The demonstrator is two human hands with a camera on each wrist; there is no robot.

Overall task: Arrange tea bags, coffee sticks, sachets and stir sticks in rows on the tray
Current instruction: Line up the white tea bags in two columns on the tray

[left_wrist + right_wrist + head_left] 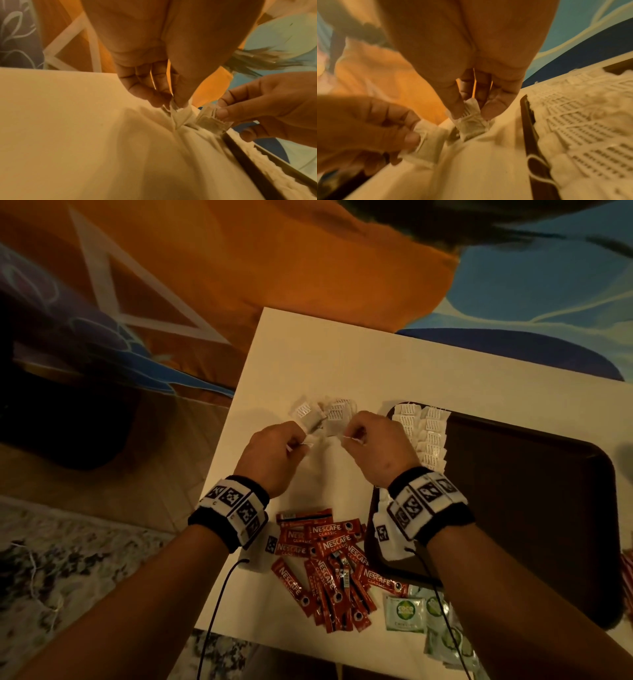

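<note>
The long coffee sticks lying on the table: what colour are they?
Red, with white lettering; the long coffee sticks show best in the head view.

Red coffee sticks (325, 570) – white lettering; green-white sachets (406, 613); dark brown tray (513, 508); white table (308, 364).

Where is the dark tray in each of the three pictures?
Head view: the dark tray fills the right side, beside the right hand.
Left wrist view: only its dark rim shows, lower right.
Right wrist view: its dark rim runs down the right side.
Shared landmark: the row of tea bags lying along the tray's left edge, seen in all three views.
</note>
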